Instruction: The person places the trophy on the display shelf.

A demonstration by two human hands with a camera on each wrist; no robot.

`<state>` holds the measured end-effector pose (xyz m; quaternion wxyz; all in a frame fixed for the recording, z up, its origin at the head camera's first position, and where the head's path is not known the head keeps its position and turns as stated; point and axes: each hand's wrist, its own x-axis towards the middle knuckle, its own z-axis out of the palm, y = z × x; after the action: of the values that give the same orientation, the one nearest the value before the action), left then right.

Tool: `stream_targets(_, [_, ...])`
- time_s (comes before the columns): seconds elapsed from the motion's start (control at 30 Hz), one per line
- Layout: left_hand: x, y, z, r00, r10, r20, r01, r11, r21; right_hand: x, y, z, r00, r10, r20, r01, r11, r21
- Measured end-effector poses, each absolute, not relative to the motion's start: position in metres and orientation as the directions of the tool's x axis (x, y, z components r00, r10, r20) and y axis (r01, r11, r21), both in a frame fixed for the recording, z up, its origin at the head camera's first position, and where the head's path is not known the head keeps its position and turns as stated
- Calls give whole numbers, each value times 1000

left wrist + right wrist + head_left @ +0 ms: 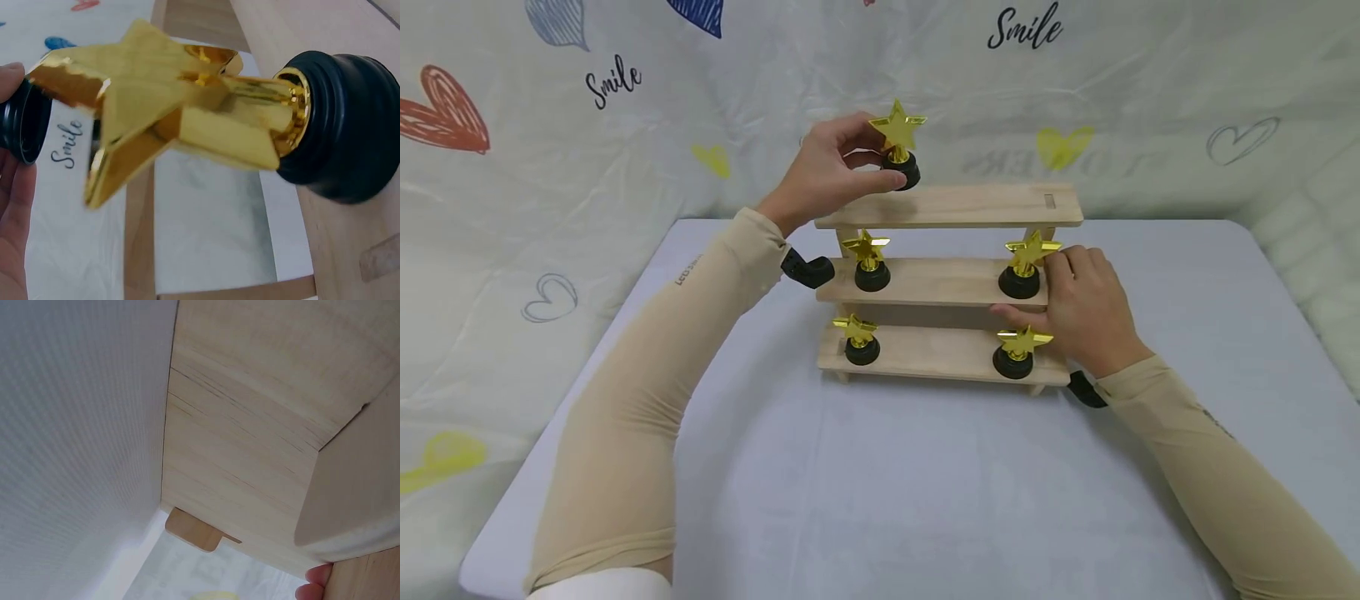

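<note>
A gold star trophy with a round black base is pinched by my left hand, just above the left part of the wooden rack's top shelf. In the left wrist view, the base of that trophy sits between thumb and fingers, while a second star trophy standing on a shelf fills the middle. My right hand grips the rack's right side at the middle shelf, its thumb along the shelf's underside. Its fingertips show at the edge of the wood in the right wrist view.
Star trophies stand at both ends of the middle shelf, left and right. The bottom shelf likewise bears one at left and one at right. A white cloth covers the table; a printed sheet hangs behind.
</note>
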<state>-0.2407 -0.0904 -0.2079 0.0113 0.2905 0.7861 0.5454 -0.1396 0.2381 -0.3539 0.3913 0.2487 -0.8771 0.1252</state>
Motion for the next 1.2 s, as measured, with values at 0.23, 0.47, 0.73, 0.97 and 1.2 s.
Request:
stream_targets(0.23, [-244, -78, -214, -821, 499, 277, 434, 229, 872, -139, 238, -354, -584, -338, 738, -534, 844, -35])
stream_targets(0.47, [-241, -66, -213, -804, 528, 274, 450, 239, 860, -138, 237, -353, -581, -328, 745, -535, 843, -46])
stream_targets(0.73, [-245, -56, -216, -787, 558, 264, 465, 255, 847, -137, 238, -353, -591, -334, 735, -527, 849, -38])
stream_targets(0.97, [-248, -49, -217, -788, 571, 232, 474, 321, 820, -138, 238, -354, -583, -325, 745, -527, 849, -42])
stream_targets(1.2, [-250, -43, -221, -783, 589, 199, 495, 396, 774, -138, 238, -353, -573, -336, 747, -530, 848, -25])
